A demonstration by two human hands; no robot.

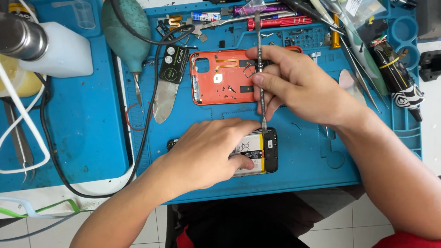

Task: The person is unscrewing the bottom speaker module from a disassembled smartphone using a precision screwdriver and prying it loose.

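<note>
An opened black phone with its battery showing lies on the blue work mat. My left hand presses flat on it and covers most of it. Fingers of my right hand pinch a thin metal pry tool, held upright. Its lower tip touches the phone's top edge near my left fingertips. Behind my hands the phone's orange back cover lies inside up, with several tiny screws on it.
A green rubber air blower and a white bottle sit at the back left. Screwdrivers, tweezers and small parts crowd the mat's far edge. A black cable loops down the left side. A metal nozzle juts in top left.
</note>
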